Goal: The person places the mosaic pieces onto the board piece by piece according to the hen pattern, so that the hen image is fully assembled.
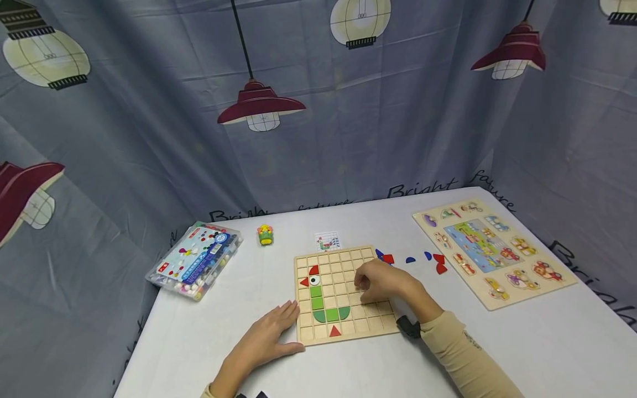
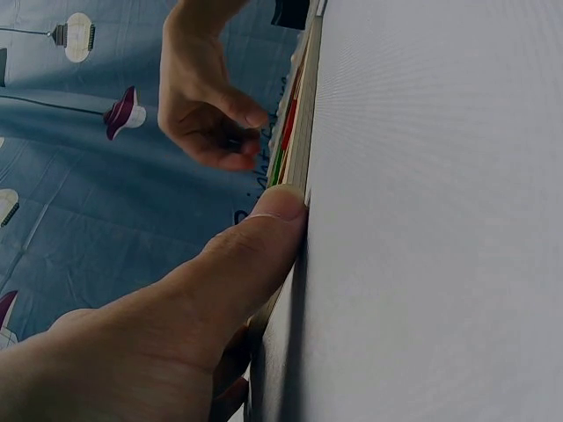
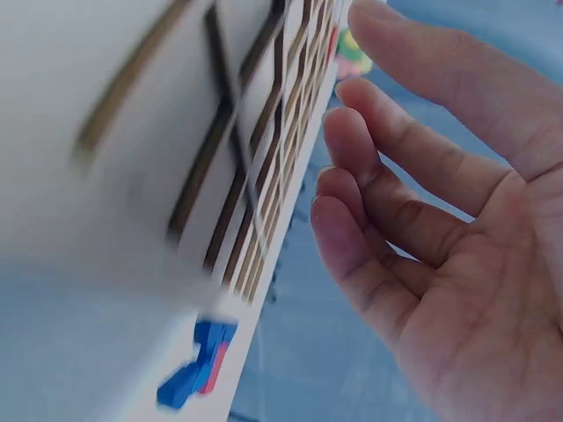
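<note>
Two hands, two boards, one case, one figurine, one card show.

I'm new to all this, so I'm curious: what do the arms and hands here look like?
These are a person's: the left hand and right hand wear no gloves. The right sleeve is tan, with a small dark marking; a black device sits at that wrist. Only a sliver of left sleeve, also tan, shows.

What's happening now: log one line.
left grip: touching wooden board, left side | right grip: over board, apparently empty | red triangle: bottom row
</note>
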A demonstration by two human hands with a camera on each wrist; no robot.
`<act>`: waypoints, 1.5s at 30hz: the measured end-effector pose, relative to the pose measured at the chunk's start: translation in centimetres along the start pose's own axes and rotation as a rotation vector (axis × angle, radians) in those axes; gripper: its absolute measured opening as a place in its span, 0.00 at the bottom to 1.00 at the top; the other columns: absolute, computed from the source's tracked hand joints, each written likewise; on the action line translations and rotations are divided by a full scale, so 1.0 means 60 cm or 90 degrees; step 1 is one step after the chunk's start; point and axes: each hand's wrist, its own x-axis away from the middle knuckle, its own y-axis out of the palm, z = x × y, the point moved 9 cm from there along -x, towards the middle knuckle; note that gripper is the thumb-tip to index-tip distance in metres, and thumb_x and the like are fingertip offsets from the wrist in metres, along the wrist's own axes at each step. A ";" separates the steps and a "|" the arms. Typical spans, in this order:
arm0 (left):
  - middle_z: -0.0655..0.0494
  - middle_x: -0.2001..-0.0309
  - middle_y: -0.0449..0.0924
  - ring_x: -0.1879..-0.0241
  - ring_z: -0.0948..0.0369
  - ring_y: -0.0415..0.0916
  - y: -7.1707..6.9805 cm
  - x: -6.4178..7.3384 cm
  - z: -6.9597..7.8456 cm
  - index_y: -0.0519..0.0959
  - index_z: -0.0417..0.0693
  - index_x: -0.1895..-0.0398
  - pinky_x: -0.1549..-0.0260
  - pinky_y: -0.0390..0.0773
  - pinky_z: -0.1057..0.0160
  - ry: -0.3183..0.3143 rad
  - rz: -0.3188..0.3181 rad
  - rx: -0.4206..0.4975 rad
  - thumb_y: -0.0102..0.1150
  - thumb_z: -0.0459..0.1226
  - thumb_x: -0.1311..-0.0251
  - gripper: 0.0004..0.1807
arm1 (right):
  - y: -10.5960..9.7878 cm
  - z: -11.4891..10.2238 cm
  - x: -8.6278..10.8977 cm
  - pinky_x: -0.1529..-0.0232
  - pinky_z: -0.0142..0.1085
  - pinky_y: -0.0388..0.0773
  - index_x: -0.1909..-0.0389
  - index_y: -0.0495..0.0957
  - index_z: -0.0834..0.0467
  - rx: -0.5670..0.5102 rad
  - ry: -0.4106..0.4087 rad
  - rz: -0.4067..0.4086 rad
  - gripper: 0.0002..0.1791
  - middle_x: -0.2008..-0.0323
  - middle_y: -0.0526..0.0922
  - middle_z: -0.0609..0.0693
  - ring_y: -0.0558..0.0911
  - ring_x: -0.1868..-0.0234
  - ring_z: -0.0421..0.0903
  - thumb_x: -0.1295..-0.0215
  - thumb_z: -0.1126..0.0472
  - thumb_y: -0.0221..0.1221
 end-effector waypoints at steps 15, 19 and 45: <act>0.49 0.29 0.66 0.29 0.48 0.64 0.000 0.000 0.000 0.68 0.42 0.31 0.34 0.68 0.46 -0.001 0.000 0.004 0.58 0.66 0.46 0.48 | -0.033 0.094 0.002 0.67 0.32 0.72 0.69 0.82 0.57 -0.044 0.043 0.025 0.13 0.72 0.79 0.47 0.73 0.69 0.41 0.56 0.63 0.75; 0.48 0.29 0.66 0.30 0.48 0.64 0.002 0.000 0.002 0.68 0.42 0.31 0.34 0.68 0.46 0.000 -0.002 0.006 0.58 0.66 0.46 0.48 | -0.042 0.121 0.009 0.67 0.32 0.73 0.67 0.82 0.57 -0.069 0.060 0.031 0.13 0.71 0.79 0.47 0.74 0.69 0.41 0.54 0.62 0.74; 0.49 0.29 0.65 0.29 0.48 0.64 0.002 -0.001 0.000 0.68 0.43 0.31 0.34 0.69 0.47 -0.006 -0.003 0.005 0.60 0.64 0.47 0.47 | -0.131 0.302 0.109 0.65 0.35 0.73 0.56 0.80 0.66 -0.117 0.217 0.103 0.23 0.67 0.80 0.52 0.75 0.65 0.46 0.50 0.59 0.73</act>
